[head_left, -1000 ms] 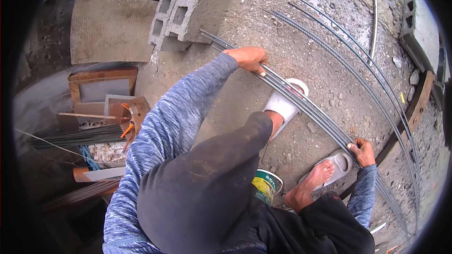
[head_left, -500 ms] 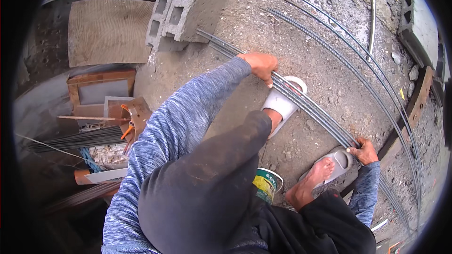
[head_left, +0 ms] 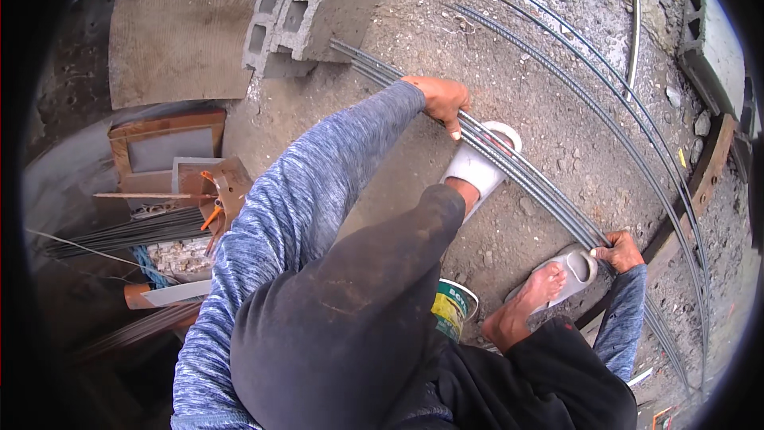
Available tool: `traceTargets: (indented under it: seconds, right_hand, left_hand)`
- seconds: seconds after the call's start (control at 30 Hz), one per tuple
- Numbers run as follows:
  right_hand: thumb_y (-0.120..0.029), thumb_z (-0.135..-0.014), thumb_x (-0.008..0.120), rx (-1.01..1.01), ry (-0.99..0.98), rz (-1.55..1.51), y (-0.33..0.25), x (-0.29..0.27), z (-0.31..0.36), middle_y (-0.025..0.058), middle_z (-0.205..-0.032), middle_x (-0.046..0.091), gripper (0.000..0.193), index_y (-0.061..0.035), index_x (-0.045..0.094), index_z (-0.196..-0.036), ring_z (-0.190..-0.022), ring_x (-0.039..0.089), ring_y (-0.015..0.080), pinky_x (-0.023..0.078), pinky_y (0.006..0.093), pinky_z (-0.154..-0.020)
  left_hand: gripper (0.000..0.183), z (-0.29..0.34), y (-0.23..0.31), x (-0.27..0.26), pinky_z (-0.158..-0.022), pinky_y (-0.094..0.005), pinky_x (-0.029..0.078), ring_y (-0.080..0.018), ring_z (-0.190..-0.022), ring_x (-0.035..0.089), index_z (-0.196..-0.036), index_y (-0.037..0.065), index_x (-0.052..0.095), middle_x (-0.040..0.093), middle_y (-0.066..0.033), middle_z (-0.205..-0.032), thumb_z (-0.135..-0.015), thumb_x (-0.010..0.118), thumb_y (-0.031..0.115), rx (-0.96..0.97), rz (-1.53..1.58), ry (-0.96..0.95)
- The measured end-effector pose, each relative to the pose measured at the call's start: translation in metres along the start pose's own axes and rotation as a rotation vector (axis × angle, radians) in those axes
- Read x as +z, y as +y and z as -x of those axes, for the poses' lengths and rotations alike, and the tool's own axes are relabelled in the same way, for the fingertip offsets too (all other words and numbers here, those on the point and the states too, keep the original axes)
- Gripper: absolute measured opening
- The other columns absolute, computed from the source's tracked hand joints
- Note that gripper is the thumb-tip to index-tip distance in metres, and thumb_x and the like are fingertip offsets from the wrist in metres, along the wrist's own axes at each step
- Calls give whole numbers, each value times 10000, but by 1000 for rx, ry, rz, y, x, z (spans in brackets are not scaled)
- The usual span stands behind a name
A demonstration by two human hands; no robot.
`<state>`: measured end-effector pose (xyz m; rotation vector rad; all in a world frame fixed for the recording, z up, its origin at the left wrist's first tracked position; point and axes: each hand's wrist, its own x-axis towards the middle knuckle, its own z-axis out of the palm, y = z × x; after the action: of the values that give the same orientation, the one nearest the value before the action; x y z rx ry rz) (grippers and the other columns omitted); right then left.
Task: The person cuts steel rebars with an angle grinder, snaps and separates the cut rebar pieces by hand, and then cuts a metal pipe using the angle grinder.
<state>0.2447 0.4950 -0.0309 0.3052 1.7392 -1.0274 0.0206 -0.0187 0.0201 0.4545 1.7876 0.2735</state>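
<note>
A bundle of several ribbed steel rebars [head_left: 532,177] runs slantwise across the ground, over the front of my left sandal [head_left: 476,169]. My left hand [head_left: 439,100] is closed round the bundle toward its far left end, thumb on the near side. Farther down to the right, my right hand [head_left: 619,252] grips the same rebars beside my right sandal [head_left: 579,271], its thumb pressed on top. Past the right hand the bars carry on toward the lower right, partly hidden by my sleeve.
More loose rebars [head_left: 585,95] lie to the right. Hollow concrete blocks [head_left: 296,12] stand at the far left, beside a brown board [head_left: 179,48]. A paint bucket [head_left: 452,309] sits between my legs. A timber beam [head_left: 704,175] lies at right, near another concrete block [head_left: 711,52].
My left hand and the bundle's left end have shifted slightly farther away. Both hands keep their grip, and the right hand has barely moved.
</note>
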Motion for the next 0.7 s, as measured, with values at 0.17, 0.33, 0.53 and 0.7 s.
traceTargets:
  seconds: [0.17,0.33,0.53,0.7]
  right_hand:
    - [-175,-687,922,22,-13,111,-17,-3,-3,-73,-621,529,277,-6,707,-728,-585,461,65,379,327,-522]
    - [-189,-677,931,10,-16,63,-43,5,-4,-72,-599,505,302,-14,686,-694,-563,447,68,371,334,-508]
    - [-214,-680,934,-13,4,97,-41,6,-5,-70,-590,497,325,-18,675,-679,-554,442,74,363,342,-508]
    - [-231,-696,927,-20,-8,100,-58,12,-11,-35,-583,511,312,-1,719,-738,-550,443,98,375,366,-521]
  left_hand:
    - [471,0,-7,-7,-799,-451,537,-294,-913,727,-1095,65,777,775,-133,-975,-719,916,311,-59,4,-65]
    - [479,6,-19,-12,-799,-452,534,-288,-913,726,-1125,91,781,778,-117,-987,-723,915,315,-95,15,-61]
    - [397,4,-21,-14,-749,-425,515,-259,-844,711,-1036,44,781,771,-119,-894,-739,906,277,-87,14,-34]
    - [402,12,-35,-19,-726,-420,495,-250,-801,686,-1015,37,773,753,-94,-842,-734,911,290,-128,45,-34]
